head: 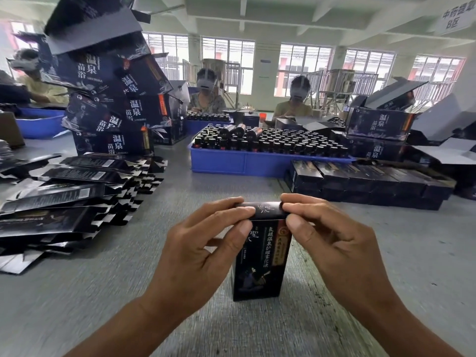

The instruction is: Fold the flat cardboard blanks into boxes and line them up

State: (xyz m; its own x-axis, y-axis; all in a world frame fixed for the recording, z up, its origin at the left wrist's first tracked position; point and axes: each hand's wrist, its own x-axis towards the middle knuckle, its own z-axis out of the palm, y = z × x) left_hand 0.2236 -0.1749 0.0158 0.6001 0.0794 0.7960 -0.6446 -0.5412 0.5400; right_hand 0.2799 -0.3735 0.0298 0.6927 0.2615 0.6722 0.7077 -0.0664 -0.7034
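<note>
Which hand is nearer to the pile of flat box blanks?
Left. The left hand grips the box on the side facing the pile of flat blanks; the right hand grips the box's far side, away from the pile.

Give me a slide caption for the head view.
Both hands pinch the top flap of an upright dark box.

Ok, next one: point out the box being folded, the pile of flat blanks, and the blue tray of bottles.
box being folded [257,264]: head view, on its printed front panel.
pile of flat blanks [64,197]: head view, on a top blank at the left.
blue tray of bottles [231,163]: head view, on its bare front wall.
</note>
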